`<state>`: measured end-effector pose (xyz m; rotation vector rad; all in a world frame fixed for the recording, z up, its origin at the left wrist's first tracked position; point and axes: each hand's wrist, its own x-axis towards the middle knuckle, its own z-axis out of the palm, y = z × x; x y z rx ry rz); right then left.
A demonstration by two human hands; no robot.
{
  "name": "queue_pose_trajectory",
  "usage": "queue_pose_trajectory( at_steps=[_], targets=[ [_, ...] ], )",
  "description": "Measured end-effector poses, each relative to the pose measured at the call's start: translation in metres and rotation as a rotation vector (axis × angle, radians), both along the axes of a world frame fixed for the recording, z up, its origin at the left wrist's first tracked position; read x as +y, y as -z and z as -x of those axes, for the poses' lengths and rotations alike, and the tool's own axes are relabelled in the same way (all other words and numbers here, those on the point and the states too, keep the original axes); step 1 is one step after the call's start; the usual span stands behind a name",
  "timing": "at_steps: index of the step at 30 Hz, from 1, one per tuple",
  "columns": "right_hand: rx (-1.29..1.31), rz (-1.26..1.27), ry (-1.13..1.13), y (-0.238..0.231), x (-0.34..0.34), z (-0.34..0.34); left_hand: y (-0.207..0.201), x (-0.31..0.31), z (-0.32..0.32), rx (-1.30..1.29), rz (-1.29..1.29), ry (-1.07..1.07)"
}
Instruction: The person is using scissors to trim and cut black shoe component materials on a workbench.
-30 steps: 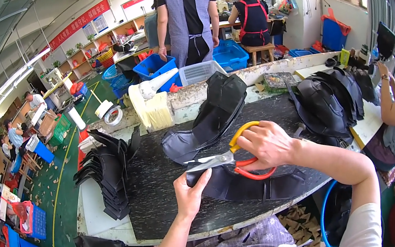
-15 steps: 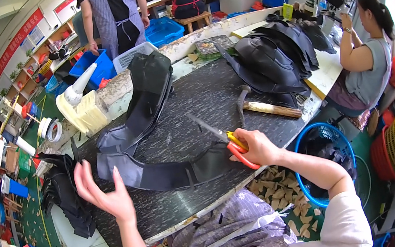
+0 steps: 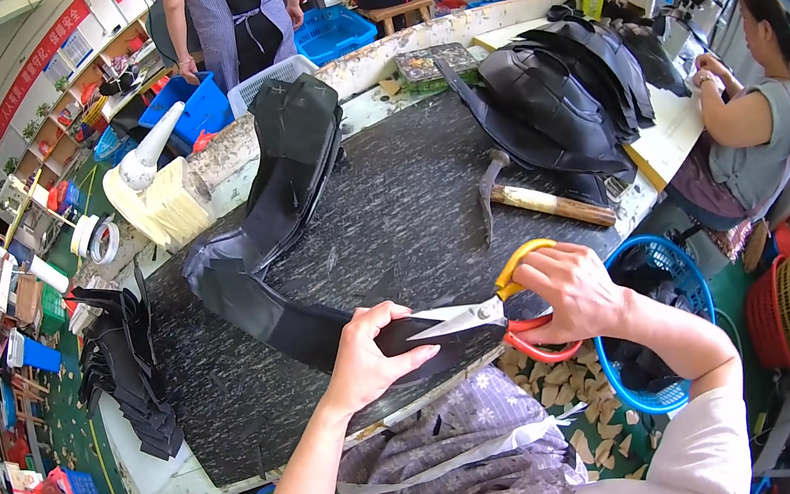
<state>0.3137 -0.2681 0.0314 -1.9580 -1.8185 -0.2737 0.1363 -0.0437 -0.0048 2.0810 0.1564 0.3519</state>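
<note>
My left hand [image 3: 366, 356] pinches a curved black leather-like piece [image 3: 296, 332] between thumb and fingers near the table's front edge. My right hand [image 3: 573, 295] grips scissors [image 3: 487, 314] by their yellow and red handles, the loops spread. The blades stand apart and point left, at the edge of the piece beside my left thumb. Whether they touch the material I cannot tell. From there the piece curves up and left to a pile of similar black pieces [image 3: 299, 124].
A hammer [image 3: 550, 203] lies to the right on the dark board [image 3: 397, 186], with a heap of black pieces [image 3: 547, 104] behind it. More black pieces [image 3: 125, 376] overlap at the left edge. A blue basket [image 3: 684, 257] stands below right; a co-worker [image 3: 753, 136] sits beyond it.
My left hand has moved right and down from open air to pinch the black piece. The scissors, closed before, have opened and swung to point left.
</note>
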Motion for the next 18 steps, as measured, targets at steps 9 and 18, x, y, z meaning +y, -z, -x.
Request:
queue_pose_trajectory(
  at_steps=[9,18],
  targets=[
    [-0.060,0.103,0.001,0.009,-0.013,-0.006,0.003,0.000,0.004,-0.031,0.146,-0.010],
    [-0.031,0.130,0.017,0.009,-0.018,-0.008,0.011,0.003,0.006,-0.004,0.338,-0.030]
  ],
)
